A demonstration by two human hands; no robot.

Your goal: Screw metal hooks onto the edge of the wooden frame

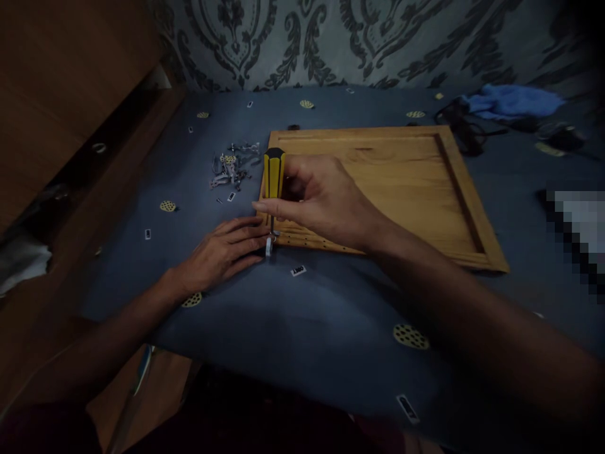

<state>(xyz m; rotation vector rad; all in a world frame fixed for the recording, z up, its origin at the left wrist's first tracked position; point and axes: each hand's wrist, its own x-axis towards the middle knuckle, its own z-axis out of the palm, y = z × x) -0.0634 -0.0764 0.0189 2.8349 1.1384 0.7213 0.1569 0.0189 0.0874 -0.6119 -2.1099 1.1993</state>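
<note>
Yellow screwdriver (275, 175) | right hand (328, 198): grip wrapped round it | left hand (222, 253): at wooden panel (406, 189) corner, can't tell grip

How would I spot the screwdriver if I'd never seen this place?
On the blue cloth lies a wooden panel with a raised rim. Go to its near left corner: the right hand holds the screwdriver upright there, tip at a small grey piece. Unlike the grey metal parts beyond the left hand, it has a yellow handle with black stripes.
</note>
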